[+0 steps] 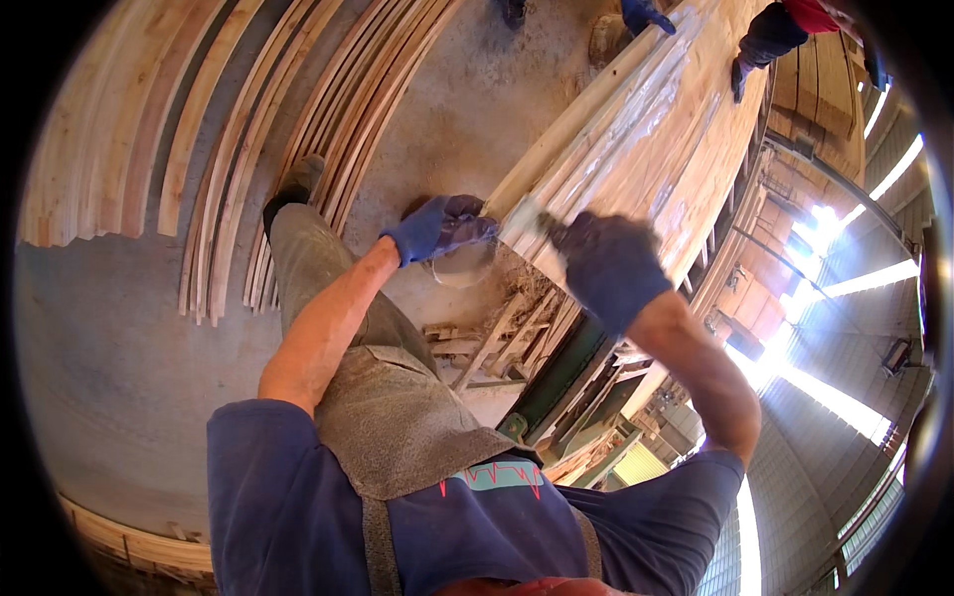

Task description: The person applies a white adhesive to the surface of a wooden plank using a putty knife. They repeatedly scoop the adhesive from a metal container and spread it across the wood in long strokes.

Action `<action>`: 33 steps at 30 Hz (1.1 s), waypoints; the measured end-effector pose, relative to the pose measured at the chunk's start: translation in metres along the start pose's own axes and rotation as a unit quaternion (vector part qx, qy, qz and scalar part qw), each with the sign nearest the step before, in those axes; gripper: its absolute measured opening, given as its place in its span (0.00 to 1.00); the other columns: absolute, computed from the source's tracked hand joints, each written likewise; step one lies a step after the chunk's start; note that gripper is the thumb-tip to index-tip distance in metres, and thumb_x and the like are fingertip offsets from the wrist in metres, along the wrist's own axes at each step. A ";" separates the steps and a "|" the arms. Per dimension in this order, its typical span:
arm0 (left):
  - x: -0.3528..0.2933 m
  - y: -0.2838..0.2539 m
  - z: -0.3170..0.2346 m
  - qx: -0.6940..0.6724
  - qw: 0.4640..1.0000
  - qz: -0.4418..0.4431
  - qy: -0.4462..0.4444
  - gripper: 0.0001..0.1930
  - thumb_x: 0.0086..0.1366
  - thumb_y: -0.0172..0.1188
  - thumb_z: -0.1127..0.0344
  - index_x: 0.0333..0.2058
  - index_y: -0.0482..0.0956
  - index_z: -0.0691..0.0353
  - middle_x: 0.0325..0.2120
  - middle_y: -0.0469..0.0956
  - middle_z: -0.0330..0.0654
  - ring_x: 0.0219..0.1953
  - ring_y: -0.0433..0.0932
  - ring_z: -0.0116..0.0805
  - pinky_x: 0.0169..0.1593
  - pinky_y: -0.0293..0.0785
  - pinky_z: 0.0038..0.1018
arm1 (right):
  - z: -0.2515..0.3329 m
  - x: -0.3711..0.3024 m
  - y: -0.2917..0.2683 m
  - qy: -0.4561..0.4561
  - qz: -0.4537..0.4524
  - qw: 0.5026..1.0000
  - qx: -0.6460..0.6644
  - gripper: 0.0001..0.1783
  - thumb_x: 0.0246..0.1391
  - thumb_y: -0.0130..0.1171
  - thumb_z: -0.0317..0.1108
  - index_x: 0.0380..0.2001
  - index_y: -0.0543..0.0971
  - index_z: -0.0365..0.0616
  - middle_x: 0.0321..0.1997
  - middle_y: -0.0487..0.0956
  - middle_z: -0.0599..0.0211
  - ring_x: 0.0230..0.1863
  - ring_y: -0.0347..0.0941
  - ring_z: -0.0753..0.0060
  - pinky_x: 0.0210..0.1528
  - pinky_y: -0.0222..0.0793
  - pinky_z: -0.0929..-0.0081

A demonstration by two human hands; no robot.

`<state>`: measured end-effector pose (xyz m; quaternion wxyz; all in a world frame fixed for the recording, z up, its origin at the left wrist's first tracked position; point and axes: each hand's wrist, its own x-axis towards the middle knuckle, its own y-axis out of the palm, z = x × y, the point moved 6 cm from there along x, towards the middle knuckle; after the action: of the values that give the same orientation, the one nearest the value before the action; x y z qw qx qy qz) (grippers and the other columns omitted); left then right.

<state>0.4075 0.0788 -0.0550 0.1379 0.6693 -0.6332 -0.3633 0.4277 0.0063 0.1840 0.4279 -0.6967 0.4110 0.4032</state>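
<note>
My left hand (444, 228), in a dark blue glove, is closed at the near corner of a long panel of wooden boards (686, 119). It seems to grip a round, pale tub (465, 266), whose rim shows just below the fingers. My right hand (611, 263), also gloved and smeared by motion, is over the panel's near end. Its fingers are closed on a flat, pale scraper-like tool (527, 221), partly hidden and blurred. Whitish, shiny wet streaks run along the boards beyond it.
A co-worker's gloved hands (646, 15) (765, 50) are at the panel's far end. Long wooden strips (248, 129) lie on the concrete floor to the left. Wood offcuts (487, 343) lie below the panel's near end, beside a dark green machine beam (561, 372).
</note>
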 end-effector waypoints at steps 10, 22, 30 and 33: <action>0.000 0.001 -0.015 0.010 0.999 0.020 0.032 0.19 0.64 0.65 0.58 0.47 0.79 0.66 0.37 0.82 0.41 0.39 0.77 0.25 0.46 0.73 0.25 | -0.042 0.014 -0.004 0.092 -0.061 0.994 0.025 0.14 0.59 0.47 0.34 0.44 0.78 0.45 0.36 0.80 0.62 0.33 0.81 0.58 0.33 0.77 0.56; 0.005 0.003 -0.007 -0.007 0.999 0.013 0.034 0.19 0.63 0.65 0.56 0.45 0.80 0.66 0.36 0.83 0.42 0.38 0.78 0.26 0.45 0.74 0.26 | -0.100 0.034 0.011 0.118 -0.114 0.987 -0.005 0.11 0.57 0.50 0.34 0.36 0.81 0.46 0.33 0.82 0.59 0.33 0.82 0.56 0.30 0.75 0.54; 0.001 0.005 -0.009 -0.075 0.996 0.010 0.041 0.20 0.63 0.66 0.61 0.49 0.77 0.68 0.39 0.82 0.41 0.41 0.77 0.26 0.49 0.73 0.24 | -0.117 0.025 -0.004 0.161 -0.056 0.985 0.005 0.15 0.59 0.46 0.33 0.41 0.80 0.44 0.34 0.82 0.59 0.34 0.82 0.57 0.32 0.76 0.53; 0.003 0.005 -0.013 -0.047 0.998 0.028 0.027 0.21 0.63 0.66 0.61 0.50 0.77 0.67 0.39 0.82 0.41 0.41 0.77 0.25 0.49 0.72 0.24 | -0.167 0.042 -0.004 0.233 -0.042 0.972 0.007 0.14 0.57 0.46 0.33 0.33 0.82 0.45 0.35 0.82 0.57 0.32 0.82 0.60 0.34 0.76 0.55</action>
<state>0.4127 0.0717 -0.0437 0.1965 0.6532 -0.6303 -0.3708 0.4805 -0.1565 0.1983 0.3419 -0.7851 0.4724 0.2089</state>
